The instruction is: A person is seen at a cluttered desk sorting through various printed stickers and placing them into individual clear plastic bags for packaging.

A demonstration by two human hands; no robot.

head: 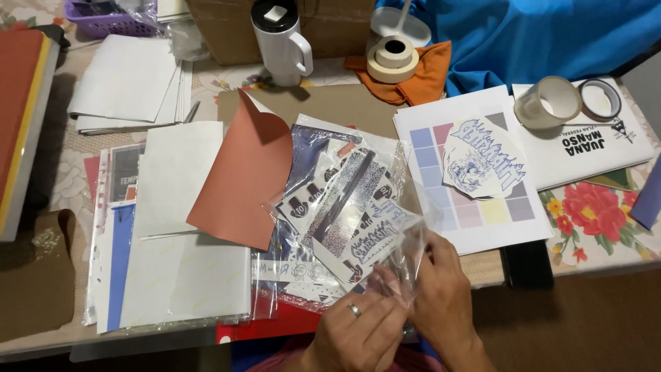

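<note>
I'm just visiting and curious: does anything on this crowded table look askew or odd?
The reddish-brown sheet curls up at its top corner instead of lying flat. Paper stacks sit fanned and crooked. Both hands, left hand and right hand, pinch a crinkled clear plastic sleeve of stickers. Nothing looks spilled.

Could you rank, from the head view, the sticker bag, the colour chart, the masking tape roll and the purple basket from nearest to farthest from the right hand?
From the right hand:
1. Sticker bag, held.
2. Colour chart, just above.
3. Masking tape roll, far, centre.
4. Purple basket, far left corner.
</note>
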